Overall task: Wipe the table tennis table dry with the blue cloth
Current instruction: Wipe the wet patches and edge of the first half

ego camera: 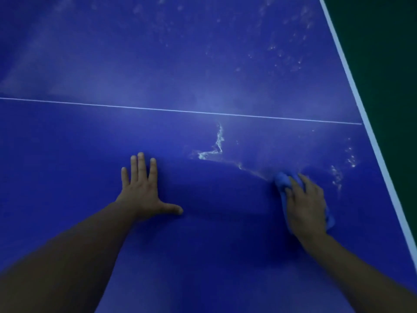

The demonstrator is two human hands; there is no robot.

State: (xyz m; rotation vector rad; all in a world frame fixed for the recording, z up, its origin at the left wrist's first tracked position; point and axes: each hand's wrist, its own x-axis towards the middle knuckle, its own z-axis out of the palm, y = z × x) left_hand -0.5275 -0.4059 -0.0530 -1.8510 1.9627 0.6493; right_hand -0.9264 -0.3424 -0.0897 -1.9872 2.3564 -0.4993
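Observation:
The blue table tennis table (180, 64) fills the view, with a thin white centre line (158, 109) running across it. My right hand (304, 206) lies on top of the bunched blue cloth (282, 180) and presses it onto the table near the right side. Its fingers are spread over the cloth. My left hand (142, 188) rests flat on the table with straight fingers, well left of the cloth. A bright streak of water (217, 145) lies just beyond the cloth, and small droplets (350, 158) sit near the right edge.
A white border line (361, 102) marks the table's right edge, with dark green floor (388, 53) beyond it. Faint droplets and smears (282, 41) cover the far half of the table past the centre line.

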